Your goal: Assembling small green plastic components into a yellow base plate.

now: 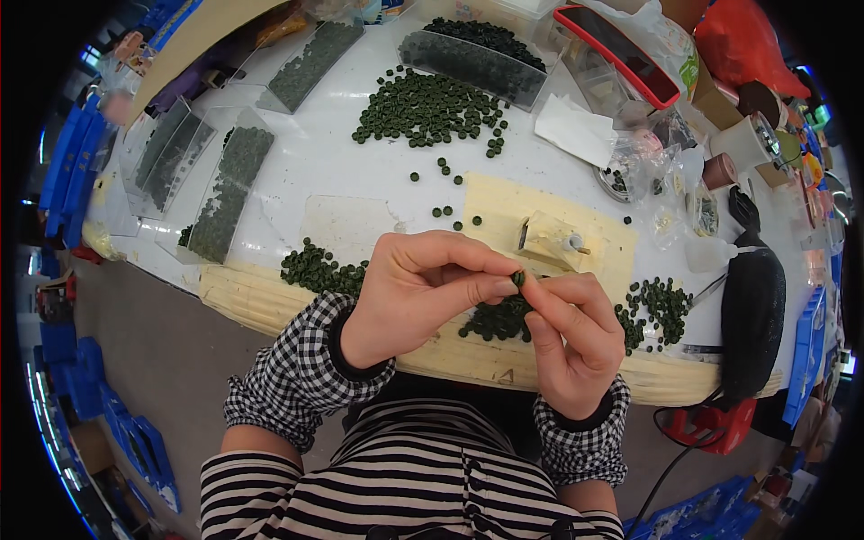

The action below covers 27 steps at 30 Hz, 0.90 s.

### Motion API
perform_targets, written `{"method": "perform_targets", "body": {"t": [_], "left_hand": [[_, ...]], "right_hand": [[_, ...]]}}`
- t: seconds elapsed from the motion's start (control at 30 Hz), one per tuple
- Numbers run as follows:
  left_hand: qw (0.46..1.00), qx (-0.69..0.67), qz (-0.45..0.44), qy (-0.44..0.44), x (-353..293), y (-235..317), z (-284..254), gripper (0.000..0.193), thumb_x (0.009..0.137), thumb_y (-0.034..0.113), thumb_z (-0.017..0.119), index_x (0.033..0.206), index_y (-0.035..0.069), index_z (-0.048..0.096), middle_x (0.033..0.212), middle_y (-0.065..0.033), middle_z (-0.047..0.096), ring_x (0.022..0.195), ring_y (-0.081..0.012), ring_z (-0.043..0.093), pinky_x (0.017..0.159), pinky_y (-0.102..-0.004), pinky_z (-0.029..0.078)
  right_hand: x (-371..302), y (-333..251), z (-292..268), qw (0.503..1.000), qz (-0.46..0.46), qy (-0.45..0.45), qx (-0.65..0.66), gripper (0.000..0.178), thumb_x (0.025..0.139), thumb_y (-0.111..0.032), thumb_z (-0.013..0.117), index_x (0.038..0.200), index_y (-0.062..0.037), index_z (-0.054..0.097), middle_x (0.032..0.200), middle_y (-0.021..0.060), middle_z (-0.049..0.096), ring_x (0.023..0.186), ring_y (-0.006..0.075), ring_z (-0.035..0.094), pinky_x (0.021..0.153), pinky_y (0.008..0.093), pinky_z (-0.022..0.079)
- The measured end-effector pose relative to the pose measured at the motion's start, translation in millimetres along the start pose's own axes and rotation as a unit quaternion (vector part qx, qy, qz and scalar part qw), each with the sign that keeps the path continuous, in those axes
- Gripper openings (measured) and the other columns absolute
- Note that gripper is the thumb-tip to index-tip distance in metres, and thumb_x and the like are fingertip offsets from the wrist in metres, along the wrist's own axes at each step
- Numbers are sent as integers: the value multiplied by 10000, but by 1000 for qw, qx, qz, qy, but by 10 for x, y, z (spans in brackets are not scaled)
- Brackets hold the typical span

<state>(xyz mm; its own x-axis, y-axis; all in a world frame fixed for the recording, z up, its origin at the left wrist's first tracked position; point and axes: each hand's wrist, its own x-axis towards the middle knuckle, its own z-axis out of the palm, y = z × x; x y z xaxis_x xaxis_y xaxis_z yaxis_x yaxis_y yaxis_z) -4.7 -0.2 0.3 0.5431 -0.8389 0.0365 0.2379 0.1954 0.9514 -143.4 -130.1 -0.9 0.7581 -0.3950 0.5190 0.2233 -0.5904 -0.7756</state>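
Above the table's front edge, my left hand [418, 292] pinches a small dark green round piece [517, 279] between thumb and forefinger. My right hand [576, 337] meets it there; its forefinger touches the piece from the right, while its thumb stays a little apart. Whether the right hand shares the grip is hard to see. Below the hands lies a pile of the same green pieces [497, 319], partly covered by them. More of these pieces [319, 270] are heaped left of my left wrist, and another loose group [661, 306] lies right of my right hand.
A large spread of green pieces [432, 108] lies farther back, before a clear bin [472, 67] of them. Other clear bins [232, 193] stand left. A tape-wrapped block with a metal tube [558, 241] sits beyond my hands. At right are a black-wrapped tool [754, 315] and a red-cased phone [621, 56].
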Motion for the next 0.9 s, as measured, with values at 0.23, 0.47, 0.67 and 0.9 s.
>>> {"method": "perform_targets", "body": {"t": [0.23, 0.47, 0.67, 0.9], "left_hand": [[999, 12, 33, -10, 0, -19, -9, 178, 842, -106, 654, 1008, -51, 693, 968, -154, 688, 881, -184, 681, 790, -266, 562], [1000, 11, 27, -10, 2, 16, 14, 198, 832, -121, 655, 1012, -48, 696, 975, -156, 687, 891, -184, 679, 799, -264, 559], [998, 29, 48, -16, 2, -10, -11, 200, 830, -122, 655, 1009, -44, 699, 969, -159, 692, 879, -187, 684, 786, -269, 566], [988, 109, 103, -46, 10, -20, -49, 201, 825, -129, 652, 996, -38, 704, 967, -169, 700, 882, -207, 692, 779, -277, 573]], "right_hand": [[1, 9, -2, 1000, 0, 1, 4, 360, 772, 44, 713, 1121, -44, 713, 915, 80, 645, 788, 206, 588, 680, 284, 471], [5, 12, 6, 999, -25, 10, -31, 367, 754, 37, 727, 1113, -38, 713, 906, 72, 641, 777, 207, 582, 672, 291, 470], [14, 6, 21, 998, -41, 9, -40, 368, 750, 37, 730, 1111, -31, 710, 900, 68, 643, 768, 203, 581, 660, 293, 469], [7, -5, 3, 1000, -25, 1, -12, 365, 755, 40, 729, 1111, -34, 711, 899, 67, 647, 760, 194, 583, 648, 281, 474]]}}
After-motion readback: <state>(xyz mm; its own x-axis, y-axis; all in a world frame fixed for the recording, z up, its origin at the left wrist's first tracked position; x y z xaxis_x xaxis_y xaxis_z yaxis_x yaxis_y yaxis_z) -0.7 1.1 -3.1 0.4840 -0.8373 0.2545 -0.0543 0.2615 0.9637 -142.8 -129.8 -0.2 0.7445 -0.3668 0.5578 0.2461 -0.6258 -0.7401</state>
